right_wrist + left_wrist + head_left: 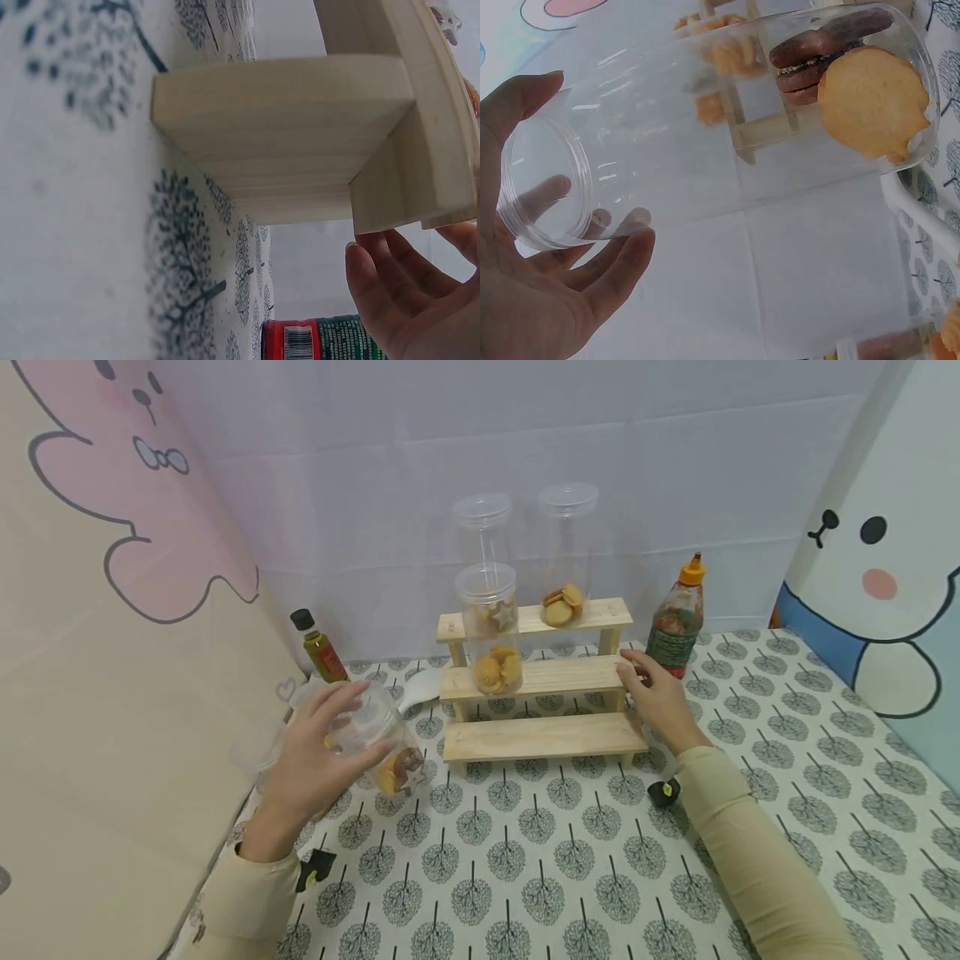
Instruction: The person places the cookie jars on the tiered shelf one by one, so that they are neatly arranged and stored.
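My left hand (311,768) holds a clear lidded jar (697,127) near its lid, thumb on one side and fingers on the other. Brown sandwich cookies (810,67) and a pale round cookie (874,101) lie in its bottom. This jar is left of a three-step wooden stand (543,739). My right hand (663,702) grips the right end of the stand's middle step, seen closer in the right wrist view at the wooden end (405,180). One cookie jar (487,635) stands on the middle step; two more jars (567,552) stand on the top step.
A sauce bottle with an orange cap (675,622) stands right of the stand. At the back left are a small black-capped bottle (322,647) and a white spoon-like thing (420,689). Another clear container (258,752) is partly hidden behind my left hand. A tree-print cloth (506,860) covers the table.
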Demonstrator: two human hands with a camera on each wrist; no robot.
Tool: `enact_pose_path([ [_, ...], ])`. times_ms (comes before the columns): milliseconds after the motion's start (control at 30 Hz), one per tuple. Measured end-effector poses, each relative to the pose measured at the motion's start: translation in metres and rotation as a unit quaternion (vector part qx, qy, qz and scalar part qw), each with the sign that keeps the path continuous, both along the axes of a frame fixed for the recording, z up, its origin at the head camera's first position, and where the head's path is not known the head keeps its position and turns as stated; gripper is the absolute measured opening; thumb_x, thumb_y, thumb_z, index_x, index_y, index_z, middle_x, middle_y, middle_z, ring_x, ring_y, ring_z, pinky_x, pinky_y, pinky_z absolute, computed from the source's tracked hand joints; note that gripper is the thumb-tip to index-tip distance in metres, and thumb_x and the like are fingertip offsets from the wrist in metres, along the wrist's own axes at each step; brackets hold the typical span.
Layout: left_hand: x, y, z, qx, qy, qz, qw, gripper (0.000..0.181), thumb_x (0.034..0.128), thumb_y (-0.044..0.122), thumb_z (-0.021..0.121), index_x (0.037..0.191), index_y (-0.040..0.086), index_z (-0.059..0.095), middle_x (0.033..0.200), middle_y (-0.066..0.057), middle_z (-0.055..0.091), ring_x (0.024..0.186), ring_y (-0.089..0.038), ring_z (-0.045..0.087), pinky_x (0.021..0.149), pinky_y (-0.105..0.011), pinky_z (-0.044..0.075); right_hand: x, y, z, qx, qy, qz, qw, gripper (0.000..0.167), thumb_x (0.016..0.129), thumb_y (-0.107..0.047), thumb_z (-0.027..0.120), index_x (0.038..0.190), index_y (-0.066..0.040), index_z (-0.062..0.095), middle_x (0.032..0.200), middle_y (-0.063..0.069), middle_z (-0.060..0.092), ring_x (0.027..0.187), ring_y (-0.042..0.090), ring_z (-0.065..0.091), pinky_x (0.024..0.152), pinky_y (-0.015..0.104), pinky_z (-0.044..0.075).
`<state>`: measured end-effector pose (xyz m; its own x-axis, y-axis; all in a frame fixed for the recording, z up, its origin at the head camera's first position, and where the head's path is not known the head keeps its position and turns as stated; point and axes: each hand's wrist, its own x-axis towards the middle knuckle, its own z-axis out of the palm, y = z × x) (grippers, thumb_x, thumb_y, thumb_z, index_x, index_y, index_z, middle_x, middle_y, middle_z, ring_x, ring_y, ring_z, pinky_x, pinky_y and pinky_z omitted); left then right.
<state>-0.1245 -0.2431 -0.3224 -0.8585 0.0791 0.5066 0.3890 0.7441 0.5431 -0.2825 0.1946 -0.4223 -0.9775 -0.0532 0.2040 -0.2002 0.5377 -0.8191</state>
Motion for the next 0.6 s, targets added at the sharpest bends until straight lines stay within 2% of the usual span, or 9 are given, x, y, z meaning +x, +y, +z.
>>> enact_pose_path([
  [267,-0.013,0.043,0.015,0.006,0.010,-0.087,0.9961,0.074,0.0754,0.022,0.089,0.142,0.021,0.056,0.143,-0.001,0.049,0.120,-0.020,0.056,0.097,-0.042,0.054,-0.002,-0.001,-0.002,-0.005,0.005,0.007,1.0000,0.063,0.100,-0.060,0.041,0.153,-0.026,0.041,0.141,0.023,0.052,0.118,0.040,0.055,0.090,0.060,0.049],
  [333,-0.016,0.054,0.017,0.005,0.007,-0.098,0.9952,0.075,0.0758,0.026,0.089,0.143,0.024,0.055,0.143,0.002,0.049,0.121,-0.018,0.056,0.099,-0.042,0.052,-0.002,-0.001,-0.002,-0.006,0.009,0.010,0.9999,0.062,0.101,-0.059,0.041,0.153,-0.025,0.041,0.139,0.023,0.053,0.118,0.040,0.055,0.090,0.059,0.050],
  [433,-0.024,0.071,0.017,0.006,-0.005,-0.115,0.9934,0.075,0.0765,0.030,0.088,0.143,0.028,0.054,0.144,0.005,0.048,0.121,-0.016,0.054,0.100,-0.045,0.050,-0.002,-0.001,-0.002,-0.006,0.011,0.011,0.9999,0.062,0.101,-0.059,0.041,0.153,-0.026,0.041,0.139,0.023,0.053,0.117,0.041,0.055,0.089,0.059,0.050],
  [600,-0.041,0.104,0.020,0.019,0.003,-0.165,0.9861,0.075,0.0762,0.029,0.088,0.143,0.026,0.054,0.141,0.001,0.049,0.120,-0.017,0.054,0.100,-0.039,0.051,-0.002,0.001,-0.004,-0.008,0.011,0.011,0.9998,0.062,0.100,-0.060,0.041,0.153,-0.028,0.041,0.138,0.022,0.053,0.115,0.040,0.055,0.089,0.059,0.049],
])
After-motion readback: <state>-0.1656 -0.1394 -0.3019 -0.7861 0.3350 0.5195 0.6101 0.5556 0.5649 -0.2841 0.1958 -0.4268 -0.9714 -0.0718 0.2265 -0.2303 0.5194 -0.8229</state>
